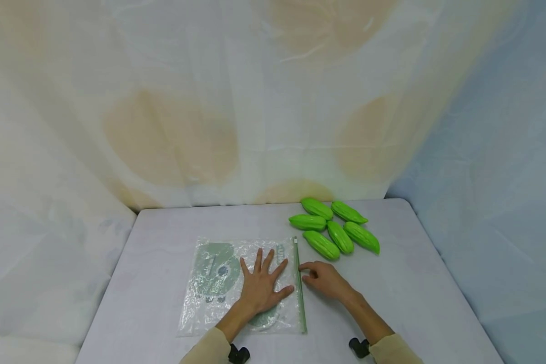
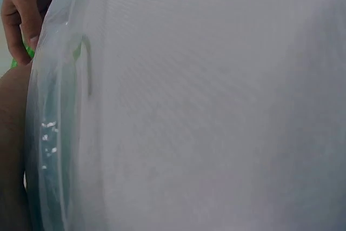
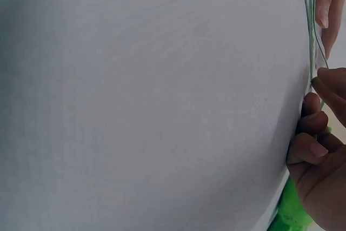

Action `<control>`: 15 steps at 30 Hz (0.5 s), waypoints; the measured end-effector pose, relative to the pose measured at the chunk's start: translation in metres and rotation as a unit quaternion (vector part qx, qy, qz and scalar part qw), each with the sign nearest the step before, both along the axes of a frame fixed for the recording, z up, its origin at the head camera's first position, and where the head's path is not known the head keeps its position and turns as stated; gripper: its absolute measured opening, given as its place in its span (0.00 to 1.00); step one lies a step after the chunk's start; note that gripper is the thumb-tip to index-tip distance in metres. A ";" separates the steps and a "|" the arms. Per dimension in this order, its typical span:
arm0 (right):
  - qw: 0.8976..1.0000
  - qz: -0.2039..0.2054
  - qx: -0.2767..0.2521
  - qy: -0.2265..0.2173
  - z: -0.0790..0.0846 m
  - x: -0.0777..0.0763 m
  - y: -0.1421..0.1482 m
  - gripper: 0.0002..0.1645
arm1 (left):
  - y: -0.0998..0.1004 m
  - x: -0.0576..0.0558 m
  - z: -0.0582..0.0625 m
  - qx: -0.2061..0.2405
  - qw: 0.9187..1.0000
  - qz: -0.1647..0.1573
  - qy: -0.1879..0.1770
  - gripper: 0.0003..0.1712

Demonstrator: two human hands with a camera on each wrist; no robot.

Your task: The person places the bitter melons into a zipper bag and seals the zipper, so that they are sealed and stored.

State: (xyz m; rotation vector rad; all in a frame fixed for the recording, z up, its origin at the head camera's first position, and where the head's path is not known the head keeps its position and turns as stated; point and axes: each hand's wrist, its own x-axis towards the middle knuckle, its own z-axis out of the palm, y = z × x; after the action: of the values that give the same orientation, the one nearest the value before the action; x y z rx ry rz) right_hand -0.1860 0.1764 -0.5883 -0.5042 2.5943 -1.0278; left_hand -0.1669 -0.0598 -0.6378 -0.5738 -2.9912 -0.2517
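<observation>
A clear zip bag (image 1: 188,308) with green printing lies flat, its green zip strip (image 1: 303,308) along the right side. My left hand (image 1: 260,288) rests on the bag, palm down with its fingers spread. At the strip, my right hand (image 1: 327,279) holds the bag's edge with its fingertips; its other fingers are curled under. In the right wrist view the green strip (image 3: 312,25) parts into separate lines near those fingertips. Several green ridged bitter melons (image 1: 321,245) lie just beyond the right hand. The left palm hides part of the print.
The table (image 1: 154,253) has a pale cloth cover. Behind it hangs a pale curtain (image 1: 273,167) with tan round patches, and a bluish sheet (image 1: 496,202) stands at the right. Small black devices (image 1: 358,348) sit at both wrists.
</observation>
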 end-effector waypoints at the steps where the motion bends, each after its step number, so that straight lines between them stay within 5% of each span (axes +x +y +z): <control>1: 1.000 -0.002 0.001 0.001 0.000 0.000 0.000 0.19 | 0.000 0.000 0.000 -0.001 1.000 0.000 0.001 0.46; 15: 1.000 -0.003 0.008 0.007 0.003 0.001 -0.003 0.20 | -0.002 -0.001 -0.002 0.016 1.000 -0.001 -0.013 0.45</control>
State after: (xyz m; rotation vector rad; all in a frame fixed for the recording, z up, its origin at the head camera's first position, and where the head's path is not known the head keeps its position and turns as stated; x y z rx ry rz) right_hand -0.1849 0.1732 -0.5858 -0.5009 2.6149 -1.0092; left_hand -0.1680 -0.0622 -0.6395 -0.5751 -3.0049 -0.3079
